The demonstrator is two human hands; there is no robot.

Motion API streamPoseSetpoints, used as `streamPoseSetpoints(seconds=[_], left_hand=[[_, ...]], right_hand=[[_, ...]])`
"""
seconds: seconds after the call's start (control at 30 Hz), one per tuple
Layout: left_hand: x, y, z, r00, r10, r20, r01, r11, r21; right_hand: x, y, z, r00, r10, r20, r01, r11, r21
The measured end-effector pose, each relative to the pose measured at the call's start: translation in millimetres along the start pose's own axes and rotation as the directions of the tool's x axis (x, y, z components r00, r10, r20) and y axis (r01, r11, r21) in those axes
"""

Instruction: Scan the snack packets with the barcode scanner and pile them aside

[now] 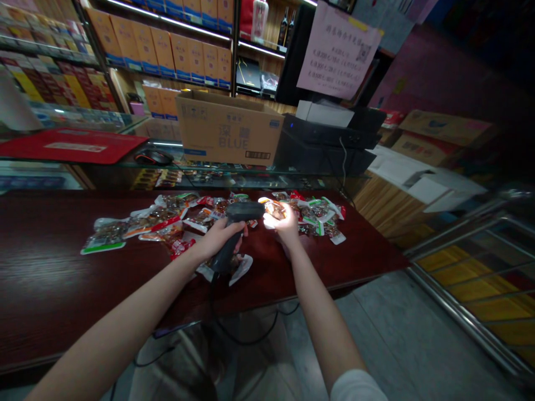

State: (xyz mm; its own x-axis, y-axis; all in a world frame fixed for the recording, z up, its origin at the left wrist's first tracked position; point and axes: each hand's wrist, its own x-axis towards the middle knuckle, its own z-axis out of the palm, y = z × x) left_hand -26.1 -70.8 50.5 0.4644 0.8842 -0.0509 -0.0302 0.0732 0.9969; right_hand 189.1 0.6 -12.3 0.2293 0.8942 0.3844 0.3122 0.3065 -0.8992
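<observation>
My left hand is wrapped round the handle of a black barcode scanner, whose head points to the right. Bright light from it falls on a small snack packet with an orange edge, which my right hand grips just in front of the scanner. Behind and around both hands lie many similar clear packets, edged in red, green and orange, with brown contents. More packets spread out to the right of my right hand. One packet lies partly hidden beneath the scanner handle.
The packets rest on a dark red wooden table. The scanner's black cable loops down over the front edge. Beyond is a glass counter with a cardboard box, a mouse, a red mat and a black printer-like machine. A metal rack stands right.
</observation>
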Motion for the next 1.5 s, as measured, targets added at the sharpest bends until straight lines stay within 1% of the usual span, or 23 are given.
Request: streamPoseSetpoints(seconds=[0.07,0.13,0.23,0.27,0.3,0.37,0.43,0.5,0.57,0.63,0.67,0.7,0.73,0.77,0.83,0.9,0.97,1.03,1.13,1.23,1.3,1.4,1.5], left_hand=[[-0.7,0.3,-0.5,1.000,0.004,-0.011,-0.005,1.000,-0.006],[-1.8,1.8,-2.6,0.999,0.015,-0.037,-0.015,1.000,-0.005],[-3.2,5.4,-10.9,0.995,0.031,-0.095,-0.032,0.999,-0.013],[-3.3,6.4,-15.2,0.993,0.029,-0.116,-0.031,0.999,-0.020],[-3.0,7.1,-20.2,0.990,0.025,-0.139,-0.029,0.999,-0.027],[-1.6,7.1,-31.0,0.981,0.013,-0.192,-0.019,0.999,-0.031],[0.5,5.4,-41.3,0.966,-0.001,-0.260,-0.008,0.999,-0.033],[2.7,3.0,-49.4,0.946,-0.019,-0.323,0.005,0.999,-0.046],[4.1,1.0,-54.3,0.936,-0.022,-0.352,0.003,0.999,-0.053],[4.5,0.0,-56.0,0.937,-0.010,-0.348,-0.010,0.998,-0.057],[4.3,-0.1,-56.0,0.938,-0.002,-0.346,-0.019,0.998,-0.060],[3.8,0.0,-55.6,0.939,0.002,-0.345,-0.026,0.998,-0.065],[3.2,0.1,-54.9,0.939,0.004,-0.344,-0.030,0.997,-0.071],[2.4,0.2,-54.4,0.939,0.005,-0.343,-0.034,0.997,-0.076],[0.7,0.1,-53.9,0.940,0.006,-0.341,-0.037,0.996,-0.084],[-0.5,-0.8,-54.7,0.942,0.011,-0.337,-0.044,0.995,-0.089],[-1.1,-1.9,-56.1,0.942,0.024,-0.334,-0.059,0.994,-0.095],[-1.0,-2.5,-56.9,0.942,0.033,-0.333,-0.070,0.992,-0.101],[-0.6,-1.5,-55.1,0.942,0.023,-0.334,-0.060,0.993,-0.103],[-1.0,1.4,-50.0,0.943,0.021,-0.331,-0.057,0.993,-0.101],[-1.3,2.9,-45.7,0.952,0.028,-0.304,-0.060,0.994,-0.096],[-0.4,2.7,-38.4,0.974,0.047,-0.223,-0.064,0.995,-0.071],[1.7,0.2,-30.2,0.987,0.044,-0.156,-0.052,0.997,-0.053]], right_hand=[[0.2,-0.6,-2.7,0.999,-0.032,-0.013,0.032,0.999,-0.026],[1.7,-4.8,-9.2,0.994,-0.081,-0.076,0.074,0.993,-0.092],[9.1,-16.0,-29.1,0.977,-0.110,-0.185,0.044,0.943,-0.330],[12.9,-19.5,-38.1,0.976,-0.099,-0.193,0.002,0.894,-0.447],[17.1,-22.1,-47.7,0.977,-0.080,-0.197,-0.049,0.816,-0.576],[25.5,-23.6,-66.3,0.982,-0.071,-0.177,-0.095,0.623,-0.777],[32.1,-20.7,-80.0,0.980,-0.068,-0.188,-0.134,0.479,-0.868],[35.7,-17.1,-84.9,0.968,-0.106,-0.228,-0.161,0.434,-0.886],[36.5,-16.2,-78.2,0.956,-0.185,-0.228,-0.119,0.464,-0.878],[35.8,-18.5,-59.7,0.964,-0.235,-0.129,0.011,0.514,-0.857],[35.5,-20.1,-46.6,0.973,-0.226,-0.046,0.087,0.545,-0.834],[35.5,-21.4,-31.8,0.984,-0.171,0.057,0.147,0.582,-0.800],[35.8,-22.0,-16.0,0.986,-0.086,0.142,0.164,0.631,-0.758],[36.4,-21.6,-0.2,0.977,0.003,0.213,0.154,0.683,-0.714],[38.7,-17.5,27.8,0.960,0.073,0.269,0.140,0.711,-0.690],[41.8,-10.7,46.9,0.957,0.123,0.263,0.096,0.721,-0.686],[44.9,-3.7,55.6,0.962,0.151,0.229,0.048,0.730,-0.682],[47.6,1.3,55.4,0.968,0.158,0.194,0.012,0.746,-0.666],[47.8,2.6,44.1,0.978,0.131,0.162,-0.007,0.798,-0.602],[39.4,-2.3,25.5,0.994,0.049,0.096,-0.009,0.927,-0.376],[28.4,-6.9,11.4,0.999,0.006,0.042,0.003,0.977,-0.211],[9.1,-12.5,-6.3,0.999,-0.028,-0.019,0.025,0.992,-0.126],[-5.4,-15.3,-13.3,0.997,-0.054,-0.055,0.046,0.990,-0.131]])
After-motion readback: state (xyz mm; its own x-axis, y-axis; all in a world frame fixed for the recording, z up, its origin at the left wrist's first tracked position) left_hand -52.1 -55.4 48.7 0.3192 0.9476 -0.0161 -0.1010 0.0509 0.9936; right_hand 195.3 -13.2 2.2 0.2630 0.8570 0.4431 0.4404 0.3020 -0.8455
